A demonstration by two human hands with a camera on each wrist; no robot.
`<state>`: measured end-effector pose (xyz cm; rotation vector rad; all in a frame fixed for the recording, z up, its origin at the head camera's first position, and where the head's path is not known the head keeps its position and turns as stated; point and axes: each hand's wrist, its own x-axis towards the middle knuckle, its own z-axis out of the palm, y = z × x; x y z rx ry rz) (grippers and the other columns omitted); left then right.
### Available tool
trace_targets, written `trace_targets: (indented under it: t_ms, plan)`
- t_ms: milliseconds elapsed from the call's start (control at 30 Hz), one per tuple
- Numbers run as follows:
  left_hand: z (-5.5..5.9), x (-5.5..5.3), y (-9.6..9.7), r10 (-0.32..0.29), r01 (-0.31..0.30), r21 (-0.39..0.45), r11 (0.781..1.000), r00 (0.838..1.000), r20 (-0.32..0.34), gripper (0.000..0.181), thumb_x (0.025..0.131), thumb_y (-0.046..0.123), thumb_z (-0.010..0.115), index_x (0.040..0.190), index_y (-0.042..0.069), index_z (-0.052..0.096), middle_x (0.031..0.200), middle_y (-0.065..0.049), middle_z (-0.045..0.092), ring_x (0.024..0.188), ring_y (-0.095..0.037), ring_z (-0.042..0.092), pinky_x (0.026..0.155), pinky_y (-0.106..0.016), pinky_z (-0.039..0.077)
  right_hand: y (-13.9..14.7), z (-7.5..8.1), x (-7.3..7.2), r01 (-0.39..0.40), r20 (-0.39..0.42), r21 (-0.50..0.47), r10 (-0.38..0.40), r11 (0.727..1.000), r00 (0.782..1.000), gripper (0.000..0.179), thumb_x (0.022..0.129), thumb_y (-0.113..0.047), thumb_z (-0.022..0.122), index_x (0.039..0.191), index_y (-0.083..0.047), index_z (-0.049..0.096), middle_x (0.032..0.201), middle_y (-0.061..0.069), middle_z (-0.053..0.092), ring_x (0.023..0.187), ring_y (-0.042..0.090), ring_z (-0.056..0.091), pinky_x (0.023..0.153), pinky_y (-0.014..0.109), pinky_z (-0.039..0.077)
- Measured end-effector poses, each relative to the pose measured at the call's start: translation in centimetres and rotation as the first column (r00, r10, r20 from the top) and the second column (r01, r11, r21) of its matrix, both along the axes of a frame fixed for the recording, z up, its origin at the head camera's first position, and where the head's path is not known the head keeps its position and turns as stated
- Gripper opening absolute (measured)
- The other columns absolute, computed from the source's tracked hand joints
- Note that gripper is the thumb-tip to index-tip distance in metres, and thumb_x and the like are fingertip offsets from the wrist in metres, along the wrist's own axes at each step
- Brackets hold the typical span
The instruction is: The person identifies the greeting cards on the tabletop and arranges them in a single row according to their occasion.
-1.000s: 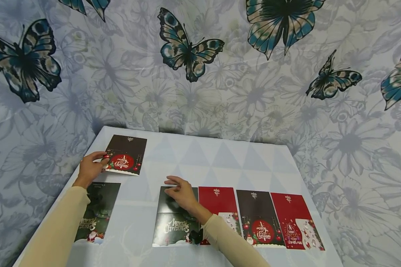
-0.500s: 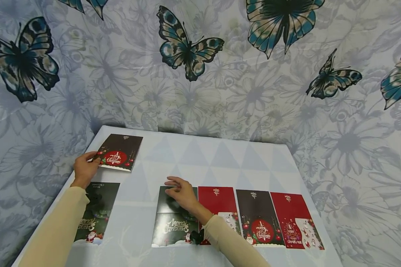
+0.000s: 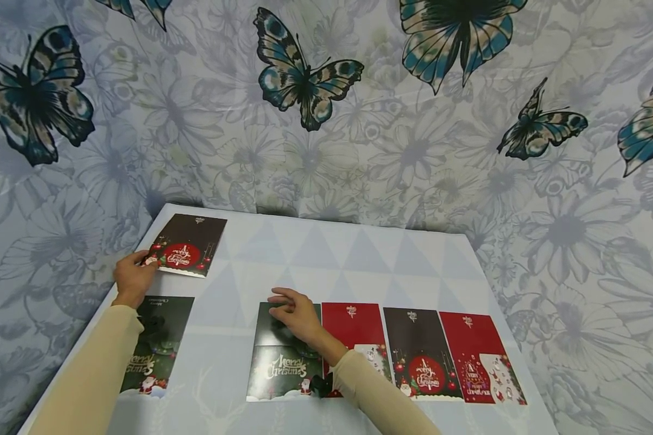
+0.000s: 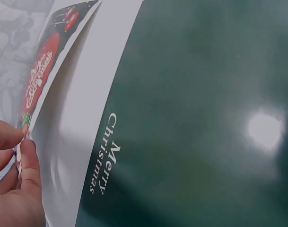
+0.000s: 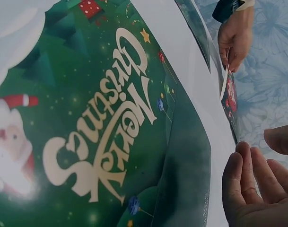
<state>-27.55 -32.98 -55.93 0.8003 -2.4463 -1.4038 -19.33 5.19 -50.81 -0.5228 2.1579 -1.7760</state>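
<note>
At the far left of the table, my left hand (image 3: pixel 133 278) pinches the lower left corner of a dark Christmas card (image 3: pixel 187 244) with a red circle. The left wrist view shows thumb and fingers on the corner of this card (image 4: pixel 42 71), its near edge raised off the white surface. Below it lies a green Merry Christmas card (image 3: pixel 165 338), partly behind my left sleeve. My right hand (image 3: pixel 300 320) hovers over another green Merry Christmas card (image 3: pixel 283 377), fingers loosely bent and holding nothing. In the right wrist view those fingers stand apart from the thumb beside the green card (image 5: pixel 110 118).
Right of the green card lie a red card (image 3: pixel 354 323), partly behind my right forearm, a dark card (image 3: pixel 413 338) and another red card (image 3: pixel 470 338), side by side. The white table (image 3: pixel 326 260) ends at a butterfly-patterned backdrop (image 3: pixel 413 181).
My left hand has moved left with the dark card, bringing it toward the table's far left corner. The right hand stays in place over the green card.
</note>
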Motion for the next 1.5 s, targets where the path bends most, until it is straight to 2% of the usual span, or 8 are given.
trace_targets:
  t_ms: [200,433,533,633,833,1100,1300,1500]
  plan:
    - [0.1,0.3,0.1,-0.017,0.017,-0.005,1.0,1.0,0.022,0.051,0.093,0.005,0.056,0.142,-0.008,0.049,0.143,-0.031,0.05,0.133,-0.043,0.047,0.106,-0.053,0.041,0.1,0.1,0.0,-0.007,-0.002,0.003,0.007,1.0,1.0,0.046,0.096,0.002,0.059,0.14,0.008,0.05,0.129,0.034,0.061,0.108,0.047,0.065,0.077,0.012,0.049]
    - [0.1,0.3,-0.2,-0.013,0.013,-0.002,1.0,0.998,0.06,0.052,0.096,0.008,0.055,0.145,-0.006,0.046,0.145,-0.031,0.048,0.133,-0.045,0.046,0.106,-0.055,0.04,0.1,-0.3,0.0,0.006,0.017,-0.007,-0.006,1.0,1.0,0.049,0.096,0.002,0.059,0.143,0.007,0.047,0.129,0.035,0.06,0.108,0.048,0.065,0.077,0.013,0.049]
    - [0.0,0.3,-0.4,-0.007,0.007,0.003,1.0,0.998,0.066,0.052,0.096,0.01,0.053,0.145,-0.006,0.046,0.145,-0.031,0.048,0.134,-0.045,0.045,0.106,-0.056,0.039,0.1,-1.7,-0.4,0.017,0.014,-0.005,-0.017,1.0,1.0,0.051,0.096,0.001,0.06,0.144,0.006,0.046,0.129,0.032,0.061,0.107,0.047,0.066,0.076,0.013,0.048]
    - [0.0,0.5,-0.4,-0.001,0.0,0.022,1.0,0.997,0.076,0.052,0.096,0.01,0.053,0.145,-0.007,0.045,0.145,-0.031,0.048,0.133,-0.045,0.045,0.106,-0.056,0.039,0.1,-2.1,-0.7,0.018,0.005,-0.006,-0.018,1.0,1.0,0.051,0.096,0.001,0.06,0.144,0.006,0.045,0.129,0.031,0.062,0.106,0.047,0.065,0.075,0.014,0.048]
    - [-0.1,0.9,-0.4,-0.005,0.001,0.04,0.999,0.995,0.098,0.053,0.096,0.009,0.052,0.147,-0.007,0.043,0.146,-0.031,0.047,0.134,-0.045,0.046,0.107,-0.054,0.04,0.4,-0.2,0.0,-0.003,0.022,-0.005,0.003,1.0,1.0,0.051,0.095,0.003,0.058,0.144,0.008,0.045,0.13,0.035,0.06,0.108,0.05,0.064,0.076,0.014,0.047]
    - [-0.1,1.0,-0.3,0.014,-0.017,0.034,0.999,0.995,0.098,0.053,0.096,0.01,0.052,0.146,-0.007,0.044,0.144,-0.032,0.048,0.133,-0.045,0.047,0.107,-0.055,0.04,0.4,0.0,0.1,-0.015,0.014,-0.008,0.015,1.0,1.0,0.05,0.096,0.004,0.058,0.144,0.009,0.045,0.129,0.036,0.059,0.107,0.051,0.064,0.074,0.014,0.047]
    - [0.0,1.0,-0.3,0.012,-0.014,0.021,1.0,0.996,0.089,0.053,0.097,0.012,0.051,0.146,-0.008,0.043,0.143,-0.032,0.049,0.13,-0.045,0.048,0.106,-0.055,0.04,0.3,-1.7,-0.6,-0.019,0.009,-0.01,0.019,1.0,1.0,0.052,0.096,0.004,0.058,0.145,0.008,0.043,0.13,0.035,0.059,0.107,0.051,0.063,0.071,0.015,0.045]
    - [0.0,1.1,-0.4,0.011,-0.014,0.027,1.0,0.993,0.115,0.055,0.098,0.014,0.05,0.148,-0.007,0.04,0.149,-0.031,0.043,0.136,-0.047,0.042,0.11,-0.057,0.038,0.4,-3.3,-1.0,-0.003,-0.006,0.01,0.003,1.0,1.0,0.052,0.097,-0.002,0.059,0.146,0.006,0.044,0.13,0.031,0.062,0.108,0.046,0.065,0.071,0.015,0.045]
